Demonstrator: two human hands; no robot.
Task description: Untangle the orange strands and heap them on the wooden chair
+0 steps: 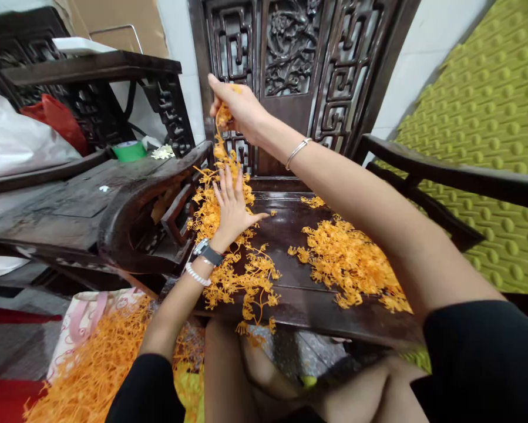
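Note:
Fingers spread, my left hand [232,212] rests palm down on a pile of small orange pieces [206,217] linked by thin strands, at the left of a dark wooden seat [285,235]. Above and slightly left of it, my right hand [237,111] is raised and closed around a bunch of the orange strands [220,150], which hang down to the pile. Part of that bunch is hidden inside the fingers. Another heap of orange pieces [352,261] lies on the right of the seat, below my right forearm.
A bag [76,329] with loose orange strands [100,364] is at the lower left. Green tape [130,151] lies on a dark side table [83,200]. A carved backrest [290,53] rises behind; a yellow-green mat [488,129] is at right.

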